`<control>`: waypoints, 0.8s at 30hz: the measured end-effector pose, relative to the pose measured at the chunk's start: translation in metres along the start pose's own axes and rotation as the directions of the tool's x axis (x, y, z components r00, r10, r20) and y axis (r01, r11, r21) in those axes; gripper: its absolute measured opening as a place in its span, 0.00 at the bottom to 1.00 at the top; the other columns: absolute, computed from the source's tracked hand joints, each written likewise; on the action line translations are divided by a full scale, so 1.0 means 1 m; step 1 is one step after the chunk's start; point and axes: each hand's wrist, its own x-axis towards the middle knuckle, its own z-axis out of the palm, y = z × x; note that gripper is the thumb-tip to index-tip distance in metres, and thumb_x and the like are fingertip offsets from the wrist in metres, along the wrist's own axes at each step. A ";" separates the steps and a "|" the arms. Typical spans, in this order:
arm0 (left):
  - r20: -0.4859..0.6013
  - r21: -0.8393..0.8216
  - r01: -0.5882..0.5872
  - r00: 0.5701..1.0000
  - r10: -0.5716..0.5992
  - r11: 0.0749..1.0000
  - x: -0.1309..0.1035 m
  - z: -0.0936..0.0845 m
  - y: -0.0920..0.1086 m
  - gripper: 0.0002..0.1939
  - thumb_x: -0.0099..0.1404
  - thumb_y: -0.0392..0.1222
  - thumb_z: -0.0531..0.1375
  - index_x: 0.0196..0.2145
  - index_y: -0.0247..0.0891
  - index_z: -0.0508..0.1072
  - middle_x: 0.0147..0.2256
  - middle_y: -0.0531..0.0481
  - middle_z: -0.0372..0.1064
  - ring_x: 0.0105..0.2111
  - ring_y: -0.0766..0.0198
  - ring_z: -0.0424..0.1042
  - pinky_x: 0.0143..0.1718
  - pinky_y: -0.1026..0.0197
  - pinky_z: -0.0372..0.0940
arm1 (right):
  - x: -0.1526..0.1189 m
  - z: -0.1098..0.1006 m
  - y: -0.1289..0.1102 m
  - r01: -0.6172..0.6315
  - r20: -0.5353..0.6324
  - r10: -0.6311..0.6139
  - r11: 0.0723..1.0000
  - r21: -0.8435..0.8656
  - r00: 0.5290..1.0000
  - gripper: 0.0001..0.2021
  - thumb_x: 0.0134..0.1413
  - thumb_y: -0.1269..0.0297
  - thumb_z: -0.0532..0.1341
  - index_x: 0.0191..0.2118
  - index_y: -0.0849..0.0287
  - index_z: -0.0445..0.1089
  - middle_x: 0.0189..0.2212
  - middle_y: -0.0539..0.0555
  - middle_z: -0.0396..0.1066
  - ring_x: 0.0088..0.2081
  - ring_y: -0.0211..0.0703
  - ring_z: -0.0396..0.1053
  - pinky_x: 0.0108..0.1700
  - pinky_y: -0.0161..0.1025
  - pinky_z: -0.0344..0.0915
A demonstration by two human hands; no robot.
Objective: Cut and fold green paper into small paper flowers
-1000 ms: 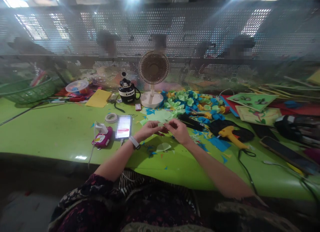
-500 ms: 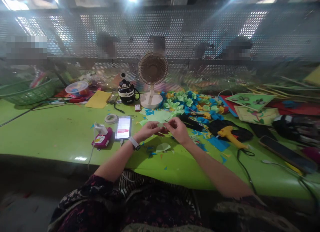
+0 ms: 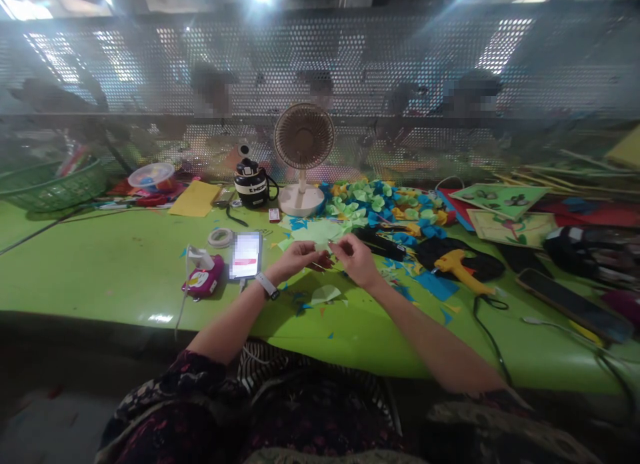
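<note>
My left hand (image 3: 299,259) is raised over the green table, its fingers closed in a pinch around something too small to make out. Close on its right, my right hand (image 3: 354,257) has thumb and fingertips pressed together; what they hold is hidden. Light green paper (image 3: 327,232) lies just beyond both hands. Below them on the table rests a pale green rounded paper piece (image 3: 325,294) among small blue and orange scraps. Folded paper flowers (image 3: 373,201) in green, blue and yellow are heaped behind my right hand.
A fan (image 3: 301,201) and a black-and-white bottle (image 3: 251,187) stand at the back. Left are a lit phone (image 3: 246,255), a tape roll (image 3: 221,237) and a purple power block (image 3: 207,277). A yellow glue gun (image 3: 460,269) with its cable lies right.
My fingertips have moved slightly apart, and the pale piece between them is less visible. The view has shifted a little.
</note>
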 end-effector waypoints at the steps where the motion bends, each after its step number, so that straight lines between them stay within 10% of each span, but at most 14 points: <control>1: -0.004 0.006 -0.003 1.000 0.003 1.000 0.000 0.000 0.000 0.23 0.54 0.55 0.69 0.34 0.29 0.74 0.32 0.40 0.78 0.32 0.62 0.78 0.38 0.58 0.72 | 0.000 0.000 0.000 -0.013 0.009 0.013 1.000 0.003 1.000 0.19 0.53 0.45 0.60 0.27 0.55 0.59 0.21 0.46 0.60 0.25 0.38 0.58 0.30 0.36 0.57; 24: -0.007 0.040 0.043 0.999 -0.042 0.998 0.000 -0.005 0.003 0.25 0.52 0.55 0.70 0.36 0.30 0.73 0.31 0.41 0.78 0.31 0.62 0.78 0.36 0.59 0.72 | 0.008 -0.004 0.003 -0.100 0.272 0.064 0.988 0.121 0.960 0.21 0.50 0.42 0.60 0.26 0.56 0.62 0.20 0.46 0.64 0.22 0.38 0.63 0.27 0.37 0.61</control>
